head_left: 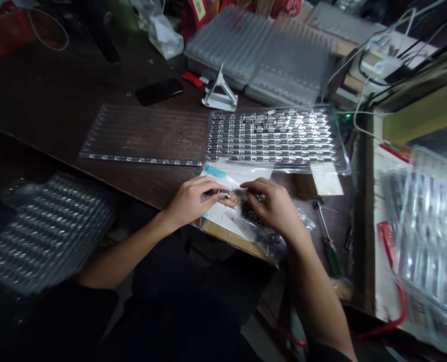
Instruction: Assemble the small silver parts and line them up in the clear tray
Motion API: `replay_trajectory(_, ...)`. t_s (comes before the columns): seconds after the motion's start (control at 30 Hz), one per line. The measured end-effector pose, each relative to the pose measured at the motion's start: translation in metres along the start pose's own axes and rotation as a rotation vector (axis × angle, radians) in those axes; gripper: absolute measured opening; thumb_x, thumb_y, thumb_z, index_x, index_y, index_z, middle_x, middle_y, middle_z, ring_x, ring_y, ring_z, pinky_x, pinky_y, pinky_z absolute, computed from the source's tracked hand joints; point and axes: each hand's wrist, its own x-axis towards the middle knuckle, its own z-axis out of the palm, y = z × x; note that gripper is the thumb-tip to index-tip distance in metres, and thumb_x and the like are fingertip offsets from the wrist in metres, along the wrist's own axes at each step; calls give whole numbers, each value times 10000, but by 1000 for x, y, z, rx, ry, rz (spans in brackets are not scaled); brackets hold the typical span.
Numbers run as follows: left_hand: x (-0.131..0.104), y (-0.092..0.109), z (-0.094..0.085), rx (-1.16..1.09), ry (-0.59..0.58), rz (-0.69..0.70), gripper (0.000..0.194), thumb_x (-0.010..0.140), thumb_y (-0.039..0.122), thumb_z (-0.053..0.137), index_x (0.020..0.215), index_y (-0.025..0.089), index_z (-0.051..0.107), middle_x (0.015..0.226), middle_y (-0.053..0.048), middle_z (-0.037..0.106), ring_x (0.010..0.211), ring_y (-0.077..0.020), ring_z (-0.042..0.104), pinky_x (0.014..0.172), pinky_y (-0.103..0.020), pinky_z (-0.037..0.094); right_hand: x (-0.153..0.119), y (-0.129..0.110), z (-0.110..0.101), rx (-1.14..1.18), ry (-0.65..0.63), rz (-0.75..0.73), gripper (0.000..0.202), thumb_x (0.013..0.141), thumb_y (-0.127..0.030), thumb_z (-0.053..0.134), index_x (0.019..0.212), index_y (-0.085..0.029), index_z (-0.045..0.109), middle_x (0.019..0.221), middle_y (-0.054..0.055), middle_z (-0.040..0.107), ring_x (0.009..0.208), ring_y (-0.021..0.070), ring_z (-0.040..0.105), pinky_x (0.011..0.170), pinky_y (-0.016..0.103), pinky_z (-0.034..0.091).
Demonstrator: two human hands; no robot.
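Head view, nearest first: a stack of ribbed clear plastic trays [46,231] sits low at the left, off the desk's front edge, its moulded rows catching dull light. Both forearms reach up to that front edge, where a white sheet [223,213] lies under the hands. The left hand [191,201] is pinched closed on a small metal connector [224,193], thumb and forefinger gripping it; the part looks short and shiny, its long axis running left to right, pointing toward the other hand. The right hand [274,203] is curled, fingertips down on a clear bag of small dark parts [261,221]; whether it grips one I cannot tell. The two hands nearly meet, the connector lying between them and closer to the left. A green-handled screwdriver [329,241] lies just right of the right wrist, shaft pointing away.

Farther back on the dark wooden desk [57,115] lie two flat trays side by side: an unfilled clear tray [148,133] on the left, and a filled tray [274,136] of glinting metal connectors directly beyond the hands. Behind them stand a white phone stand [220,93], a black phone [159,91] and more stacked grey trays [261,50].
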Motion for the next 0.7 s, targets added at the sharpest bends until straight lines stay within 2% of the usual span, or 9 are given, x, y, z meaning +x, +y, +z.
replay_trajectory(0.07, 0, 0, 0, -23, 13, 6, 134, 932, 262, 619, 990, 190, 716, 1047, -51, 757, 999, -184, 706, 914, -302, 546, 0, -1, 1, 25, 15, 1, 208, 909, -161, 514, 985, -188, 705, 969, 69, 745, 870, 193, 684, 796, 310, 497)
replay_trajectory(0.23, -1, -1, 0, -62, 33, -46, 161, 925, 253, 630, 1046, 209, 727, 1054, -30, 771, 971, -172, 726, 892, -288, 563, 1, -6, 2, 27, 51, 72, 124, 912, -261, 582, 883, -204, 689, 829, 39, 735, 741, 178, 661, 695, 301, 477)
replay_trajectory(0.57, 1, -4, 3, -79, -4, -23, 117, 921, 302, 662, 940, 218, 740, 984, -30, 778, 914, -172, 726, 864, -297, 557, 3, -6, 5, 27, 34, 68, 126, 888, -217, 571, 887, -195, 695, 869, 52, 731, 782, 179, 653, 731, 313, 475)
replay_trajectory(0.7, 2, -6, 5, -23, -35, -3, 67, 895, 253, 695, 930, 221, 743, 959, -23, 778, 911, -182, 719, 853, -304, 542, 3, -5, 6, 18, -13, 79, 111, 883, -204, 586, 889, -203, 697, 865, 34, 744, 768, 168, 660, 726, 298, 472)
